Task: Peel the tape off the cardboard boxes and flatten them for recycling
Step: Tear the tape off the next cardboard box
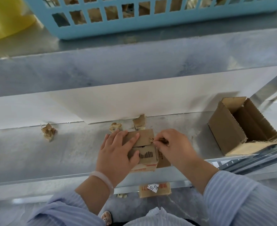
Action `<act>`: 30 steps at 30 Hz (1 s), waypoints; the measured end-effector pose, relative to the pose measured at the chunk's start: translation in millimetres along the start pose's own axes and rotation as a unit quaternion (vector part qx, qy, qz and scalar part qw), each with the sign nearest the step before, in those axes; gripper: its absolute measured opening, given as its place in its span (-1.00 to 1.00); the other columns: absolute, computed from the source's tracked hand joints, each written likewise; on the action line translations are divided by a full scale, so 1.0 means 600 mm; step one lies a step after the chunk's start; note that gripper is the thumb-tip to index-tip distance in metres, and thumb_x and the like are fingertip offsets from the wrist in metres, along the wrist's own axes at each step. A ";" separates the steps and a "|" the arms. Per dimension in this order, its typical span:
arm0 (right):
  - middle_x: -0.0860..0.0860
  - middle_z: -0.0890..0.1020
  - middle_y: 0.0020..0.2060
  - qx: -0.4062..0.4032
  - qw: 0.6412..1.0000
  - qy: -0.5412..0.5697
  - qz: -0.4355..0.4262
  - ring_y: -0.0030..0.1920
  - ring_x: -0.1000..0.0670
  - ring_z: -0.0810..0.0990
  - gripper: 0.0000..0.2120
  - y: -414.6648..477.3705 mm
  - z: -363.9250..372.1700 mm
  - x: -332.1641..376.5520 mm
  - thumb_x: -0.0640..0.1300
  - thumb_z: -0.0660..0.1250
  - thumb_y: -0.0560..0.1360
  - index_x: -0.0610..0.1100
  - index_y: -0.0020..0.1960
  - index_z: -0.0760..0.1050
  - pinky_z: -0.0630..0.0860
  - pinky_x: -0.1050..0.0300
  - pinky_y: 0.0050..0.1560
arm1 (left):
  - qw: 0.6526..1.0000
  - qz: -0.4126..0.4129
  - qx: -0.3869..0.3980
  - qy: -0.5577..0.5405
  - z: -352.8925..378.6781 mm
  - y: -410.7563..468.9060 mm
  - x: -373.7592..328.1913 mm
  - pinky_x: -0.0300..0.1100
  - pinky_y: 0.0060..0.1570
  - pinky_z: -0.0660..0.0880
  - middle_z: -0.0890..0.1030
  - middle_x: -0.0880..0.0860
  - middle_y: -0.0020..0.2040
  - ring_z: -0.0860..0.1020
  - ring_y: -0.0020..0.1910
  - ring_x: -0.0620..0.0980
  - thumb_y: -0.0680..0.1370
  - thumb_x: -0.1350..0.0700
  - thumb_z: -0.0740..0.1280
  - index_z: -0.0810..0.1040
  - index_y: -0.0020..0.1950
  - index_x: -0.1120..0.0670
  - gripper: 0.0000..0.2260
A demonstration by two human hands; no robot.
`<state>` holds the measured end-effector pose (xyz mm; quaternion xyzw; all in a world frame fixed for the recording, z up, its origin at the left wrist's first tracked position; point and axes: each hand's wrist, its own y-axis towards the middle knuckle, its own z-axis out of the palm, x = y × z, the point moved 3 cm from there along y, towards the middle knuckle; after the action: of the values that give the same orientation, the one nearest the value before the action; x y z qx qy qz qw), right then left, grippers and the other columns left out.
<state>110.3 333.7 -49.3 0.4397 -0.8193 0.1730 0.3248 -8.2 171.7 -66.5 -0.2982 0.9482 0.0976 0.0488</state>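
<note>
A small brown cardboard box (pixel 146 149) with a printed barcode sits on the grey shelf (pixel 52 152) in front of me. My left hand (pixel 116 149) lies on top of it with straight fingers spread, pressing its flaps down. My right hand (pixel 168 142) is at the box's right edge, its fingertips pinching a strip of brown tape (pixel 152 139) at the seam. A larger open cardboard box (pixel 242 126) lies on its side at the right end of the shelf.
Crumpled balls of peeled tape (pixel 48 131) lie along the white back wall (pixel 118 103). A blue basket (pixel 134 15) holding cardboard stands on the shelf above, next to a yellow container (pixel 5 17). A flat cardboard piece (pixel 154 190) lies on the floor below.
</note>
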 end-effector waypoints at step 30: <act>0.07 0.68 -0.30 -0.024 0.970 0.149 0.191 -0.35 0.13 0.64 -0.87 -0.007 -0.018 -0.024 -0.16 0.50 0.41 0.04 -0.21 0.60 0.49 0.39 -0.36 | 1.000 -0.003 0.005 -0.011 -0.001 -0.001 0.000 0.11 0.43 0.21 0.45 0.01 0.33 0.35 0.36 0.08 0.50 -0.23 0.13 0.43 0.40 -0.18 -0.52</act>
<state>123.7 346.5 -51.3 0.2366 -0.8344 0.2757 0.4146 -7.9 170.9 -66.3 -0.2999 0.9472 0.0955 0.0608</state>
